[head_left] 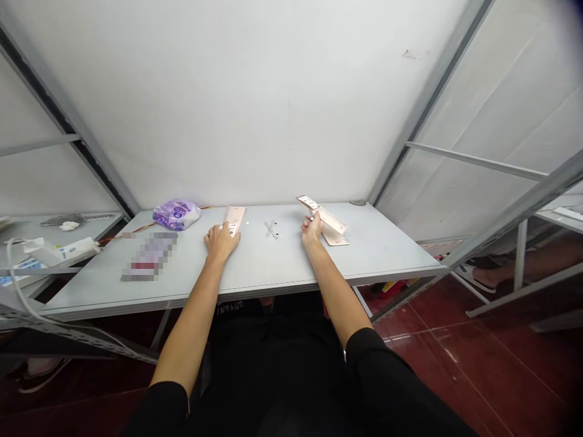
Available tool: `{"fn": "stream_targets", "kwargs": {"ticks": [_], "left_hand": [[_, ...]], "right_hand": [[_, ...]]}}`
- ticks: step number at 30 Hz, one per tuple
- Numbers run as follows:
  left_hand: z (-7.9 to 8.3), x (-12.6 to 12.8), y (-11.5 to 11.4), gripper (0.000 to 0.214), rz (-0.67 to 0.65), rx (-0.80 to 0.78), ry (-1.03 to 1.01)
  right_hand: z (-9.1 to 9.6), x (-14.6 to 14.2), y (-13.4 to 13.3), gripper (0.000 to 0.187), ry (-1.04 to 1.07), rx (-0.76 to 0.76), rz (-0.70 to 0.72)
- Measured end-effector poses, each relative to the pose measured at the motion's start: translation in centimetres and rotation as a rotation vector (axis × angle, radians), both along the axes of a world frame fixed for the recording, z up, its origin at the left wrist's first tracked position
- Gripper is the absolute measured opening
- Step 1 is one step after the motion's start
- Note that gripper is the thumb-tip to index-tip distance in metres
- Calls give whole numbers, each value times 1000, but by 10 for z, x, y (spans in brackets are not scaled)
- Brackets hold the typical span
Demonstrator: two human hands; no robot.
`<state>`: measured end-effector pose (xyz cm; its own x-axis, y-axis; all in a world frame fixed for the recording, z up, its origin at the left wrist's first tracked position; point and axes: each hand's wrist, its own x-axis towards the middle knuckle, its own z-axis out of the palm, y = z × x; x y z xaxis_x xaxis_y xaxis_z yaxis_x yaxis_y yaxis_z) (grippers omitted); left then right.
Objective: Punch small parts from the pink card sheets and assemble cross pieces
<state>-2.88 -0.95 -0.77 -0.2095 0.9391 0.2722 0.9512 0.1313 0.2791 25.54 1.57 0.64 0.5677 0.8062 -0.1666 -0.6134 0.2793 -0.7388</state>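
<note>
My left hand rests on the table with its fingers and thumb closed about the near end of a pale pink printed card. My right hand pinches another pale pink printed card, tilted and raised above the tabletop. Below that one, a further pale card shows partly; whether the two are joined I cannot tell. Between my hands lie thin, crossed metal-looking pieces with small dark spots, too small to name. A tiny white bit is just right of the left card.
A purple tissue pack and a blurred-out flat object are at the left of the grey table. A dark flat item lies at the back right. Power strips with cables stand on the neighbouring left shelf. Metal posts frame both sides.
</note>
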Motion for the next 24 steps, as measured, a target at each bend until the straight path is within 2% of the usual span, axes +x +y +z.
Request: {"fn": "stream_targets", "kwargs": {"ticks": [2, 6, 8, 11, 14, 17, 20, 24], "left_hand": [[-1, -1, 0, 55, -9, 4, 4], [-2, -5, 3, 50, -31, 30, -29], [-2, -7, 5, 50, -38, 53, -83], [1, -5, 6, 49, -91, 96, -215], [3, 1, 5, 49, -213, 179, -348], [2, 9, 4, 52, -335, 226, -401], [-1, 15, 2, 53, -428, 233, -373], [-3, 22, 0, 50, -556, 236, -324]], "right_hand": [[-2, 5, 1, 15, 38, -22, 4], [-7, 4, 2, 19, 54, -42, 106], [-7, -2, 1, 21, -48, -19, 179], [-9, -13, -2, 22, -331, 24, 329], [-14, -26, -7, 29, -636, 79, 453], [-20, -37, -16, 45, -907, 167, 512], [-20, -43, -23, 58, -1000, 236, 553], [-18, -45, -24, 64, -941, 217, 553]]}}
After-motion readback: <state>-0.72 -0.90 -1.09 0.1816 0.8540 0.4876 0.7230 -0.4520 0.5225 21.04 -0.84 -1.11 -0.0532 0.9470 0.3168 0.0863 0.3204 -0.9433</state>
